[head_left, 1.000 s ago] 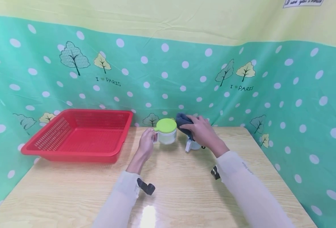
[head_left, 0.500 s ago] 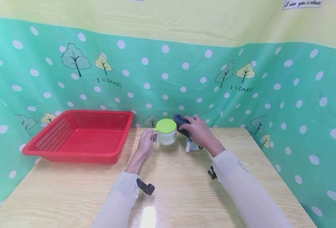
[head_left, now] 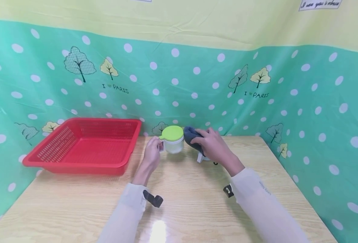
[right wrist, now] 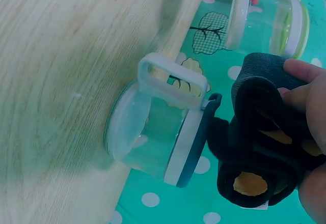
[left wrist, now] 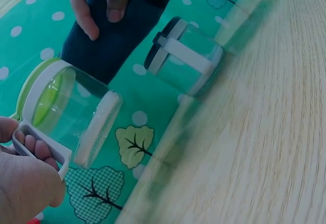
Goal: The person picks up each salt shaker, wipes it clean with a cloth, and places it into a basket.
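My left hand (head_left: 152,151) grips the pale handle of a clear jar with a bright green lid (head_left: 173,139), fingers curled through the loop. The jar is held above the table, slightly tilted. In my right hand (head_left: 215,145) is a folded dark blue cloth (head_left: 192,135), pinched between thumb and fingers. Its left end is right at the green-lidded jar's side. Below the right hand a second clear jar (right wrist: 158,132) stands on the table, with a dark lid and a white handle. The right hand and cloth mostly cover it in the head view.
A red plastic basket (head_left: 80,166) with perforated sides sits at the left rear of the wooden table (head_left: 185,209). Behind and to the right hangs a green dotted curtain (head_left: 174,91) with printed trees.
The green-lidded jar has shifted slightly left with my left hand and tilted a little. My right hand has lowered the cloth slightly along that jar's side. The dark-lidded jar stays put.
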`<act>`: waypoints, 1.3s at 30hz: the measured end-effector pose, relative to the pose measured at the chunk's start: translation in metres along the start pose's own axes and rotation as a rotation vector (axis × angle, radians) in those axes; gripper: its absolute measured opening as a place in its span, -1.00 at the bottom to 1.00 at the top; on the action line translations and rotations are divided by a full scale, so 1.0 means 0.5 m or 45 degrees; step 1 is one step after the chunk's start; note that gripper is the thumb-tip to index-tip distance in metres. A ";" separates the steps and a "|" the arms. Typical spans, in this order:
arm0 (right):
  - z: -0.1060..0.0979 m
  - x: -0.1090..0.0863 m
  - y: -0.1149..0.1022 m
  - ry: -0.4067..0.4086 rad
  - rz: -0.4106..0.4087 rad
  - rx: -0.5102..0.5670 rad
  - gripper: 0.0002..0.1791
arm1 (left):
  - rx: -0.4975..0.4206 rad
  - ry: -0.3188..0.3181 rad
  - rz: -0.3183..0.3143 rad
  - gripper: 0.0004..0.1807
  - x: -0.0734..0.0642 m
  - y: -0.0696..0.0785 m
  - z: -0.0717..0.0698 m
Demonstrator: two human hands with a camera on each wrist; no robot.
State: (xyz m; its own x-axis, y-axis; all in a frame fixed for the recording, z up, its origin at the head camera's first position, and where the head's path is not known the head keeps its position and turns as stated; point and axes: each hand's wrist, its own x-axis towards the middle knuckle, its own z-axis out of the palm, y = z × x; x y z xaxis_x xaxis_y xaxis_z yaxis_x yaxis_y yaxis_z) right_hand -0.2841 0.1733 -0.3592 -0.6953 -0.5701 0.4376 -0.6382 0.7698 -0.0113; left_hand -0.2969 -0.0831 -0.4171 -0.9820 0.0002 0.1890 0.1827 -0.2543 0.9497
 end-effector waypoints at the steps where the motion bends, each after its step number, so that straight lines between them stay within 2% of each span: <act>1: 0.000 -0.001 -0.002 0.006 -0.003 0.003 -0.64 | 0.018 0.002 -0.004 -0.78 0.000 0.000 -0.002; 11: 0.019 0.022 0.003 0.016 0.023 -0.002 -0.66 | 0.056 -0.014 -0.006 -0.78 -0.002 0.005 -0.004; 18: 0.031 0.048 0.012 -0.035 0.067 0.026 -0.64 | 0.038 -0.041 -0.016 -0.80 -0.002 0.006 -0.001; 22: 0.028 0.053 0.011 -0.046 0.057 0.025 -0.63 | 0.065 -0.015 -0.010 -0.79 0.000 0.005 -0.002; 28: 0.017 0.044 0.003 -0.045 0.028 0.010 -0.61 | 0.005 0.024 0.011 -0.79 0.003 0.006 -0.001; 39: -0.002 0.007 -0.022 -0.030 -0.052 -0.033 -0.58 | 0.018 0.061 0.026 -0.78 0.003 0.002 -0.007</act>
State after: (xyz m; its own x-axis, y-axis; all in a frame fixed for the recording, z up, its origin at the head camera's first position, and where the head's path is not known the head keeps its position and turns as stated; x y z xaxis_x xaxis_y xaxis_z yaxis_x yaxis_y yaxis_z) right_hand -0.2794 0.1633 -0.3565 -0.6769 -0.6075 0.4157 -0.6576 0.7528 0.0292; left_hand -0.2985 -0.0866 -0.4166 -0.9791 -0.0510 0.1967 0.2032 -0.2404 0.9492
